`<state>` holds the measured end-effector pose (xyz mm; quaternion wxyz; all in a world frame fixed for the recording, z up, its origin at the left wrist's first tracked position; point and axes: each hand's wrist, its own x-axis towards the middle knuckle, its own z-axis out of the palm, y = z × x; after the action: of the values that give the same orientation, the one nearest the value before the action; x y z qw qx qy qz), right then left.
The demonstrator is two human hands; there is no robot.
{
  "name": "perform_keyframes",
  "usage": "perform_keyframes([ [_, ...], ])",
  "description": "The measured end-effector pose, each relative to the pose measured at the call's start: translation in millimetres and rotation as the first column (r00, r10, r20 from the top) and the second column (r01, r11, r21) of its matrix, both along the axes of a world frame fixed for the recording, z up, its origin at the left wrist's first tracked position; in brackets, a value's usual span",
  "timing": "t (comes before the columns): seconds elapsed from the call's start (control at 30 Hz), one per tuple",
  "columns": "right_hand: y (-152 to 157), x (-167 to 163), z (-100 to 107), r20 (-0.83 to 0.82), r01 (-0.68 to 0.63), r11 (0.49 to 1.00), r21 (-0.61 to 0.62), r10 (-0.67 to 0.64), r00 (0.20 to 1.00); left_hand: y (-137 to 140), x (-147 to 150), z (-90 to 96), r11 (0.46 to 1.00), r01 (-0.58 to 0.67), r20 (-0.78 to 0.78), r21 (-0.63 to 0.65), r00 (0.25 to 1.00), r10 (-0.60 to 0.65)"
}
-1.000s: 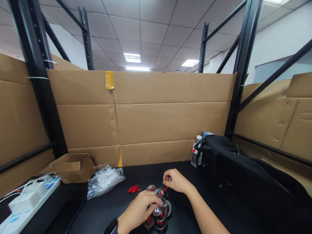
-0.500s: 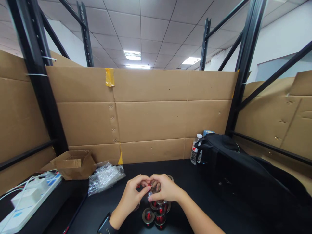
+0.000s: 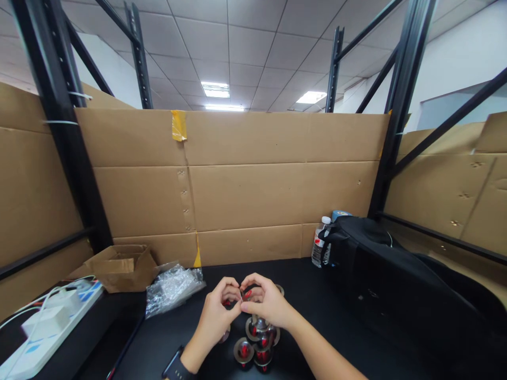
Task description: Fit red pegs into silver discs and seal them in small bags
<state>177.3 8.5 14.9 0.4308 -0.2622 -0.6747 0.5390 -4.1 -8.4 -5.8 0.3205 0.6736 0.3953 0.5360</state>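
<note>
Since a second ago, the left hand has left the cluster it was covering and the right hand has swung inward, so that their fingertips now meet above its far side.

Broadest is the cardboard wall, matt, stiff and creased into level bands. Below it spreads the smooth black bench, with a soft, sagging fabric bag on its right. Smaller, at the left, sit a brown box with thin folded walls and a crinkled, glossy plastic bag; a clear bottle stands upright beside the fabric bag.

Under and just in front of the hands, the metal pieces crowd together on the bench: round, mirror-bright, wide-rimmed, with red showing at their centres. I judge them light but hard and rather slippery; the flared rim looks the surest place to pinch, as the polished domes could skate away.

Smallest are a red bit among the right hand's fingers, apparently soft and limp, and a thin pale sliver where the tips meet. Both sets of fingers are bent inward around it; whether either actually grips it, I cannot tell.
</note>
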Motion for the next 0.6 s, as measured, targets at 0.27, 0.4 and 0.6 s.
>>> perform_keyframes([
  [0.27,20,36,15,0.324,0.223,0.889,0.4,-0.365,0.873,17,-54,12.9,0.991,-0.136,-0.3,0.005,0.945,0.131],
  [0.4,41,69,6,0.568,0.158,0.856,0.492,-0.453,0.687,23,-75,3.7,0.992,-0.113,-0.417,-0.053,0.905,0.081],
  [0.6,54,86,-6,0.678,0.091,0.928,0.361,-0.329,0.657,22,-74,-0.9,0.997,-0.074,-0.483,-0.016,0.874,0.057],
])
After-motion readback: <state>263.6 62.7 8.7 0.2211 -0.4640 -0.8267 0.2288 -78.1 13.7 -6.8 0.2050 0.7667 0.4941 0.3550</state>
